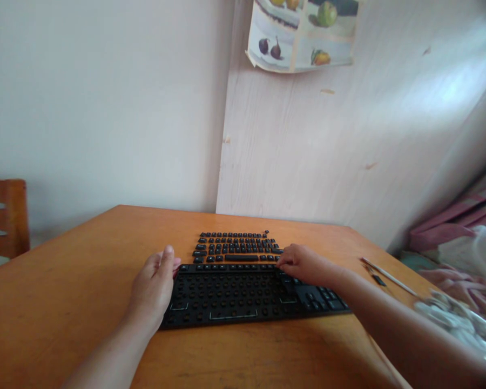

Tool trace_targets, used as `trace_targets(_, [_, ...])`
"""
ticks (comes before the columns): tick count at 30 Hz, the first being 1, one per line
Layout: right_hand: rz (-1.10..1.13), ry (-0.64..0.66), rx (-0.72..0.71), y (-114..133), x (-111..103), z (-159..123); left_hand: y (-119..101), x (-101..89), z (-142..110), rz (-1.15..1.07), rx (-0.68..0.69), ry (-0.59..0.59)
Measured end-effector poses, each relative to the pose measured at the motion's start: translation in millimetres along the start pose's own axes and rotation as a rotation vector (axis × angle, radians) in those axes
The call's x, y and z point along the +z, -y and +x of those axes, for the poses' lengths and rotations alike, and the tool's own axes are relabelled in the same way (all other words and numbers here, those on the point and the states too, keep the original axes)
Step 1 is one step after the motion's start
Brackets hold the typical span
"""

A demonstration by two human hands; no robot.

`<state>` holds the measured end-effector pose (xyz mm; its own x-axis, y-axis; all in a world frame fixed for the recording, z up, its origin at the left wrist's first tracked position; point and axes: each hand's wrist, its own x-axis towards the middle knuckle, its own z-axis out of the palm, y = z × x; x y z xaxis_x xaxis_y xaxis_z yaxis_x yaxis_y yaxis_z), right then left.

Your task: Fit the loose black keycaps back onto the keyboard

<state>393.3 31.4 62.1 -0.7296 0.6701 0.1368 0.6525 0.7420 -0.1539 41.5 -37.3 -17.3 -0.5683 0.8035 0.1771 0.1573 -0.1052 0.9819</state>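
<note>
A black computer keyboard (235, 297) lies on the wooden table, its main block bare of keycaps while the top row and the number pad still carry theirs. My left hand (156, 281) grips the keyboard's upper left corner, thumb up and fingers partly hidden behind the edge. Over the keyboard's upper edge, right of its middle, my right hand (297, 263) is closed with fingertips pressed together. Whatever it pinches is too small or hidden to make out. Loose black keycaps (237, 248) are laid out in rows just behind the keyboard, with a long space bar (242, 258) nearest it.
On the table's right side are a thin white stick (389, 275) and a small dark piece (378, 280). Crumpled pale cloth (457, 319) lies by the right edge. A wooden chair (8, 216) stands at the left, and a wall (291, 151) rises behind the table.
</note>
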Motion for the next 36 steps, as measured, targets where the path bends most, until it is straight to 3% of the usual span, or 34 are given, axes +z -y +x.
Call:
trace_targets(4, [0.051,-0.078,0.096,-14.0,-1.8,8.5,-2.5,0.6,-0.7,-0.015,-0.009,0.000])
trace_targets(9, [0.002,-0.107,0.328,-49.6,-2.6,36.2,-4.1,-0.4,-0.9,-0.020,-0.027,0.011])
trace_targets(19, [-0.078,-0.097,0.496,-103.1,17.3,89.6,-8.5,-1.8,-3.2,-0.003,-0.063,0.003])
trace_targets(26, [-0.093,-0.036,0.524,-114.2,26.2,110.7,-13.4,-1.6,-6.0,-0.010,-0.073,-0.014])
trace_targets(36, [-0.096,-0.004,0.547,-120.0,29.9,118.0,-12.5,-1.4,-5.6,-0.008,-0.078,-0.008])
